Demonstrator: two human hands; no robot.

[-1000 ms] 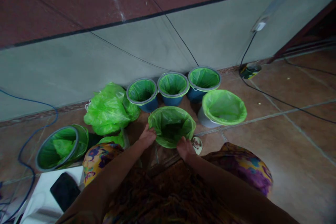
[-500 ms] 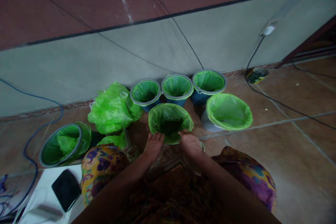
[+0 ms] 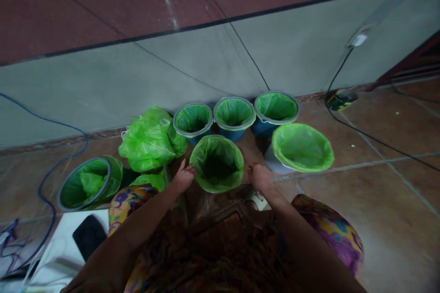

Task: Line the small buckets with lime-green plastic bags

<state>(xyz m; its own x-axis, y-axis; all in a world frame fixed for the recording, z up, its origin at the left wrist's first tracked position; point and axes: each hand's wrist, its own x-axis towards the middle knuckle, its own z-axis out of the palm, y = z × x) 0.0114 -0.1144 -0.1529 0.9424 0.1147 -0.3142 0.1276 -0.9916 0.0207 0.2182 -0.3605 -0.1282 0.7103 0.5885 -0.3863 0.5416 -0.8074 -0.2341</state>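
Between my hands stands a bucket lined with a light green plastic bag [image 3: 202,178], the bag folded over its rim; its inside is dark. My left hand [image 3: 184,176] is at the left side of that rim, fingers apart, the tips close to or touching the bag. On the other side, my right hand [image 3: 260,176] hovers just off the rim with loosely bent fingers and nothing visible in them. A white bucket [image 3: 275,163] with a green liner is to the right of it.
Three blue lined buckets with grey rims, one of them the middle bucket [image 3: 234,133], line the wall. Bunched green bags [image 3: 147,142] and a tipped lined bucket [image 3: 63,194] lie left. A phone [image 3: 88,236] rests on a white surface. A tin [image 3: 341,100] and cables are at right.
Both hands have moved apart from the bucket's front rim, out to its left and right sides. The lined bucket appears slightly further left and turned more toward me.
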